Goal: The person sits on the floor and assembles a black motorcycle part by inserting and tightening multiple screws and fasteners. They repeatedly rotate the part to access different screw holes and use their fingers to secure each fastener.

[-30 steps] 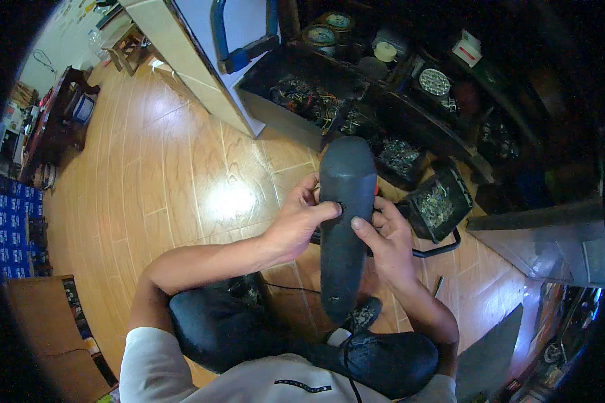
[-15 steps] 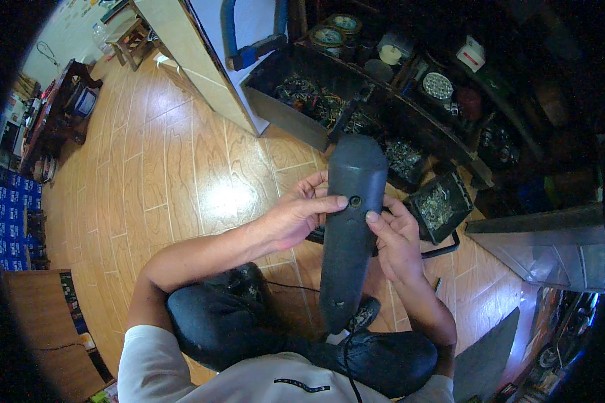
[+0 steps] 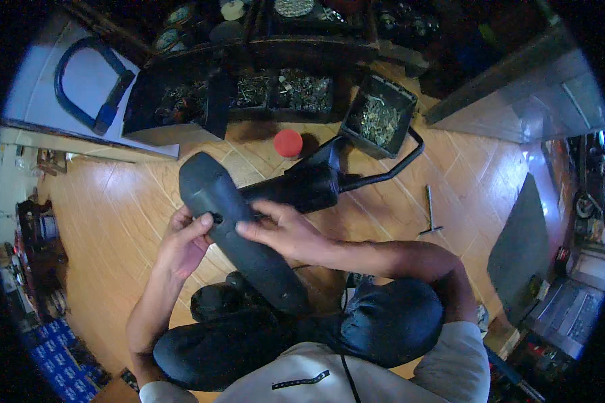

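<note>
Slanting across my lap is a long black cover [image 3: 238, 232] with a rounded end and a bolt hole, much like a muffler heat shield. My left hand [image 3: 189, 240] is closed on its left edge, the thumb beside the hole. From the other side my right hand [image 3: 286, 232] grips it, thumb on top and fingers around the far edge, slightly blurred. Just past the cover a black exhaust muffler [image 3: 309, 181] with a curved pipe lies on the floor, partly hidden by the cover and my right hand.
A red round lid or can [image 3: 288, 144] stands beyond the muffler. A black bin of small hardware [image 3: 380, 117] sits beside trays of bolts [image 3: 302, 91]. To the right lie a T-handle wrench [image 3: 430, 211] and a dark mat [image 3: 524, 255]. A blue U-shaped lock [image 3: 91, 84] rests at far left.
My view has turned to the right, bringing the muffler, red lid and wrench into sight. The cover has tilted from nearly upright to a leftward slant, still in both hands.
</note>
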### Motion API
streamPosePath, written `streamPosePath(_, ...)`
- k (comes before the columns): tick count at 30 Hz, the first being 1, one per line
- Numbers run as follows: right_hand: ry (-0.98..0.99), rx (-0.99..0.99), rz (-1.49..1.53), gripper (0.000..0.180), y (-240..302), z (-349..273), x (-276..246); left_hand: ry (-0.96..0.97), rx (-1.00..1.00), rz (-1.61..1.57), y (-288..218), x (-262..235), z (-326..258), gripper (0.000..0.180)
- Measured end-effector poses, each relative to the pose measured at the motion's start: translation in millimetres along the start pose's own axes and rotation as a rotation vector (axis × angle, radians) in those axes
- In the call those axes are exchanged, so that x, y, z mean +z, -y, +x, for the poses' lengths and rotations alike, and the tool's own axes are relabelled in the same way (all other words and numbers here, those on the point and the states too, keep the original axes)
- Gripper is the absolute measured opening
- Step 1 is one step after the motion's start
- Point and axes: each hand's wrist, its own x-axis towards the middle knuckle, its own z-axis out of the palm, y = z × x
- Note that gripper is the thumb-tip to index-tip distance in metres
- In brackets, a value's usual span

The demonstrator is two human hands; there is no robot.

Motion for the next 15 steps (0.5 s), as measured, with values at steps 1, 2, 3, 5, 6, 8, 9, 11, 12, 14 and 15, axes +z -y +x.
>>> streamPosePath(1,0.137,0.008,-0.026,0.079,-12.1,-2.6,-4.4,-0.026,0.032,0.003,1.5,-10.1,-0.2,0.03)
streamPosePath(2,0.288,0.028,-0.034,0.085,-28.4,-8.7,-13.4,-0.055,0.067,0.004,5.4,-19.8,-0.4,0.028)
streamPosePath(3,0.335,0.074,-0.219,0.088,-42.4,-14.3,-13.9,-0.026,0.129,-0.005,6.2,-30.7,-8.5,0.025)
streamPosePath(5,0.465,0.057,-0.425,0.091,-73.8,-20.0,-25.7,-0.158,0.161,-0.075,11.1,-49.3,-17.0,0.019)
streamPosePath(6,0.515,0.009,-0.364,0.085,-88.5,-26.1,-32.3,-0.234,0.193,-0.137,14.5,-58.7,-23.5,0.017)
streamPosePath(8,0.518,0.144,-0.411,0.068,-112.8,-30.6,-46.3,-0.336,0.184,-0.239,30.0,-75.7,-31.2,0.015)
streamPosePath(9,0.514,0.215,-0.569,0.058,-121.0,-27.5,-52.8,-0.36,0.174,-0.309,40.3,-83.2,-33.6,0.016)
streamPosePath(11,0.464,0.204,-0.341,0.053,-127.1,-26.3,-78.1,-0.424,0.169,-0.441,66.6,-98.3,-32.5,0.02)
streamPosePath(12,0.415,0.141,-0.33,0.05,-126.9,-22.0,-88.8,-0.356,0.157,-0.519,76.6,-107.7,-28.5,0.035)
streamPosePath(14,0.324,0.21,-0.462,0.064,-115.6,-17.2,-122.9,-0.31,0.123,-0.66,103.5,-119.7,-22.9,0.04)
streamPosePath(15,0.205,-0.043,-0.329,0.065,-110.3,-17.0,-134.0,-0.289,0.152,-0.648,115.0,-123.9,-19.3,0.042)
